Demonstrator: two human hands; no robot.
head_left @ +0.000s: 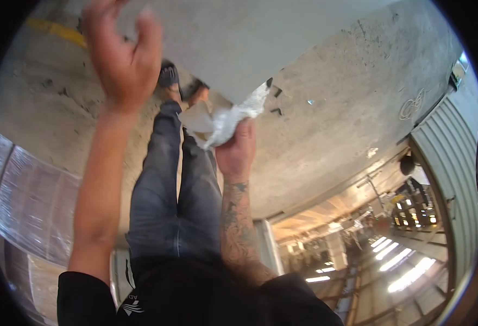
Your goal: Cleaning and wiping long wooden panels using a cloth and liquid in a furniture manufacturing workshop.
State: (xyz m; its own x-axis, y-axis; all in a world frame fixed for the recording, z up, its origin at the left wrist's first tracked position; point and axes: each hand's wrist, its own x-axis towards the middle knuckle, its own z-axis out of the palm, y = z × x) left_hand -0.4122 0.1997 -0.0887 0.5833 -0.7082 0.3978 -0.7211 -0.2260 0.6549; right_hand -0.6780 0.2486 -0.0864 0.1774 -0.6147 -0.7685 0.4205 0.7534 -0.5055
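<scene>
My left hand (124, 62) is raised at the upper left, with its fingers and thumb apart and nothing visible in it. It is beside the left edge of a large, smooth grey panel (222, 41), and its fingertips are blurred. Lower and nearer the middle, my right hand (238, 149) is closed on crumpled, shiny clear plastic film (232, 120). The film stretches up toward a dark tip near the panel's lower corner. A pale, flat piece (197, 118) shows left of the film, too blurred to name.
Small black angled pieces (276, 111) lie on the concrete floor (337, 119) right of the panel. Farther right are a coiled cord (412, 106) and a corrugated metal door (450, 138). Film-wrapped stacked goods (35, 201) stand at left. A yellow floor stripe (60, 31) runs at upper left.
</scene>
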